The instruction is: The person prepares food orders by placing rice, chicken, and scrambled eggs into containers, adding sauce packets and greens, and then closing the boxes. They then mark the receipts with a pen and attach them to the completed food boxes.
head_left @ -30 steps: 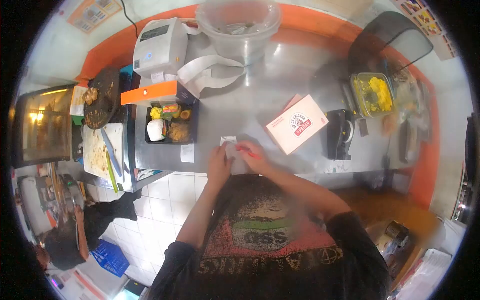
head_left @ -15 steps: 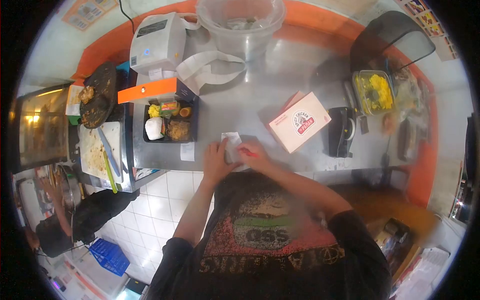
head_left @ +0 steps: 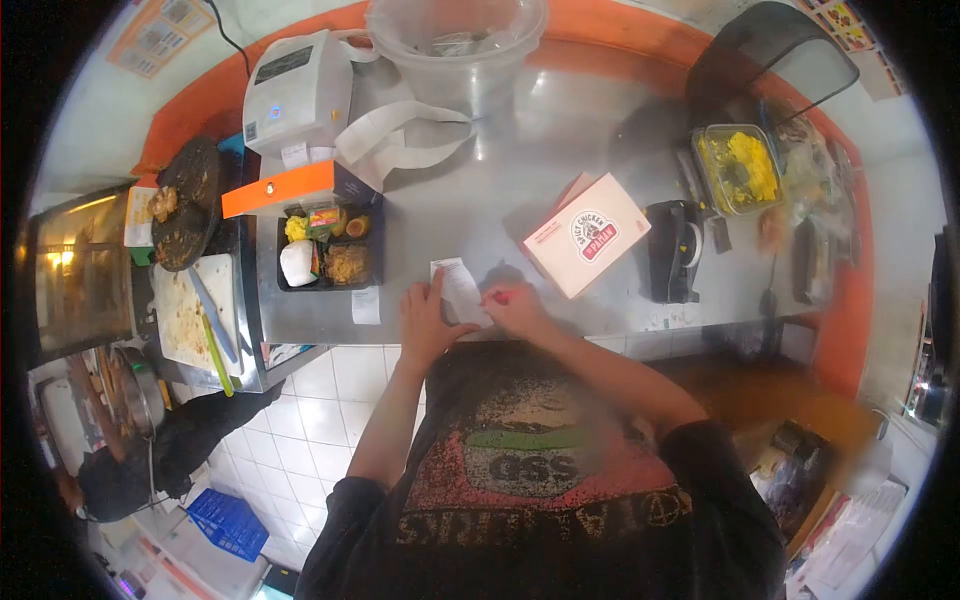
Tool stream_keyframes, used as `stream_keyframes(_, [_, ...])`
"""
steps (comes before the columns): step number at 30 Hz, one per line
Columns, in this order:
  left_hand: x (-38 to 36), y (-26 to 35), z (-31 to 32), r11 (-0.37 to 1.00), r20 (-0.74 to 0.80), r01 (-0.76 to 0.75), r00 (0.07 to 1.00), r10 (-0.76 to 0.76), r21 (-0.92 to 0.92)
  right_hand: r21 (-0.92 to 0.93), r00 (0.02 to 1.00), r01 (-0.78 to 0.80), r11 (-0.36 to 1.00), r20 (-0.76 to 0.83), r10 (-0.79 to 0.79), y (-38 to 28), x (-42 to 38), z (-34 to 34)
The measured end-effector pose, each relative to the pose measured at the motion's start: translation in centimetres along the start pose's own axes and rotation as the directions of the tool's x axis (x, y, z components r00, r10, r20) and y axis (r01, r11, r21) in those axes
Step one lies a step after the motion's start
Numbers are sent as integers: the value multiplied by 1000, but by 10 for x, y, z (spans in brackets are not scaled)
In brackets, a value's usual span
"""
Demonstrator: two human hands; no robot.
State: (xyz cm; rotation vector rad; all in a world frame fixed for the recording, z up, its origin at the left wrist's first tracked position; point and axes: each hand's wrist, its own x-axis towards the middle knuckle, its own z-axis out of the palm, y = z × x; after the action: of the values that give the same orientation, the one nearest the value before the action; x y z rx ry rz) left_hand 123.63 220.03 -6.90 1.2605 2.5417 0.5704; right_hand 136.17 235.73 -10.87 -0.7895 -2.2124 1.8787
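Note:
My left hand (head_left: 424,320) lies on a printed paper slip (head_left: 455,285) at the counter's front edge, thumb and fingers spread along its side. In my right hand (head_left: 525,312) is a red pen (head_left: 502,297), its tip at the slip's right edge. Left of my hands stands a black meal box (head_left: 377,240) with its orange lid (head_left: 280,190) raised; inside are a white wrapped bundle and several foods. A second slip (head_left: 366,307) lies below that box. To the right of my hands sits a closed pale carton (head_left: 587,236) with printed lettering.
A white label printer (head_left: 298,95) with trailing paper strip (head_left: 400,140) and a clear tub (head_left: 460,75) stand at the back. Rightward are a black tape dispenser (head_left: 675,250) and a container of yellow food (head_left: 740,170). Knives lie on a cutting board (head_left: 185,315) at left, near another person (head_left: 165,450).
My right hand has shifted slightly right with the pen, uncovering more of the slip. The whole view has moved a little. At far left, the other person's arm has changed position.

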Motion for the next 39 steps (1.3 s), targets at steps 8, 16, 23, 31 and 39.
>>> stream_keyframes(8, [8, -12, 18, 942, -90, 31, 994, -65, -334, -77, 947, -308, 948, 74, 314, -25, 1, -27])
stream_keyframes(16, [44, 9, 3, 470, 166, 268, 955, -247, -841, 144, 898, -128, 981, -402, 176, -105, -98, -148])
stream_keyframes(23, [84, 1, -15, 280, 174, 270, 930, -325, -921, 81, 531, -221, 972, -826, 190, 10, -125, -280])
stream_keyframes(31, [115, 122, -97, 522, 79, 75, 997, -14, -850, 453, 582, 5, 891, -726, 366, -16, -137, -284])
stream_keyframes(39, [118, 195, -96, 428, 361, 126, 771, 525, -895, 225, 530, -289, 930, -772, 351, 30, -174, -244])
